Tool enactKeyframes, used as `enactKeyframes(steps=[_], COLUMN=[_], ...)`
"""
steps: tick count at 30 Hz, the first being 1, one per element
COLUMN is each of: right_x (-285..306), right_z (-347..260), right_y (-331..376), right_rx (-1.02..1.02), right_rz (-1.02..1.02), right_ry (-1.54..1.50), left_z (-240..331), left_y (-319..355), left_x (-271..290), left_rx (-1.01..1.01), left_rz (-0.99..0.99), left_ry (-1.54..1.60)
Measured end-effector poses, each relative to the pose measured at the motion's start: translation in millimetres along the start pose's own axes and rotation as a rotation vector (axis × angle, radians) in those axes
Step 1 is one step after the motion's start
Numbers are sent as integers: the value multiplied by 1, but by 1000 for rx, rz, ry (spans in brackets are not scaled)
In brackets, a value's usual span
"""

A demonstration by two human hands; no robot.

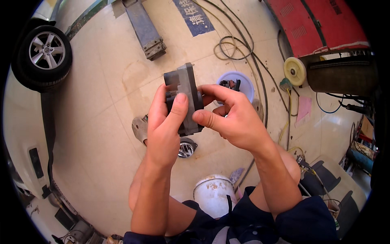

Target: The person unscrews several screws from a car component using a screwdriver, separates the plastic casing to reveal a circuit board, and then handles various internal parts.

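Observation:
In front of me, above the floor, I hold a boxy dark grey and black plastic car part (187,87) with a ribbed grey edge. My left hand (165,116) is wrapped round its left side, the thumb lying across the face. At the right side is my right hand (233,114), fingers curled against a raised dark portion and the thumb close to the edge. Its fingertips are partly hidden behind the part. Below the part, a round black and chrome emblem (187,148) lies between my feet. Beyond my right hand stands a pale purple basin (249,87) with dark small parts inside.
A worn white bucket (213,193) stands between my knees. Hoses (260,69) run along the floor on the right, near a red cabinet (315,24). A grey metal lift arm (144,28) lies ahead. At left are a wheel (46,53) and a white car panel (22,134).

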State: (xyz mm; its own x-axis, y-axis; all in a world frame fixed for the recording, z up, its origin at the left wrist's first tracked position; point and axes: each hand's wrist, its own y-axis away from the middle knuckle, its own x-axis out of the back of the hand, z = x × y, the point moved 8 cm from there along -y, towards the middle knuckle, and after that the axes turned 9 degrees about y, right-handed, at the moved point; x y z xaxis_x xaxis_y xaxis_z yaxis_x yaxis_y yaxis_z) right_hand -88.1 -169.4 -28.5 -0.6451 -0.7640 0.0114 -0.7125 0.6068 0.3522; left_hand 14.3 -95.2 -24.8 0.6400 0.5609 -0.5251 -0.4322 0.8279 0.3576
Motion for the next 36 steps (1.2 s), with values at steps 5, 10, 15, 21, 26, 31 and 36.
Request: enactKeyframes(steps=[5, 10, 15, 21, 26, 31, 36], right_x=[-3, 4, 28, 12, 17, 26, 27], right_z=[-7, -21, -20, -16, -9, -7, -9], right_y=[5, 10, 6, 6, 7, 4, 3], right_rx=[67, 5, 37, -52, -161, -110, -68], right_rz=[70, 14, 136, -196, -106, 1, 8], right_ry=[225, 192, 39, -137, -286, -157, -91], left_z=[-11, -22, -27, -35, -30, -28, -28], left_y=[-3, -5, 4, 8, 5, 0, 2], left_x=[6, 9, -10, -17, -27, -9, -12], left_rx=[141, 272, 352, 464, 442, 302, 321], left_rz=[11, -40, -189, -351, -240, -262, -215], left_ry=[122, 270, 447, 270, 347, -175, -213])
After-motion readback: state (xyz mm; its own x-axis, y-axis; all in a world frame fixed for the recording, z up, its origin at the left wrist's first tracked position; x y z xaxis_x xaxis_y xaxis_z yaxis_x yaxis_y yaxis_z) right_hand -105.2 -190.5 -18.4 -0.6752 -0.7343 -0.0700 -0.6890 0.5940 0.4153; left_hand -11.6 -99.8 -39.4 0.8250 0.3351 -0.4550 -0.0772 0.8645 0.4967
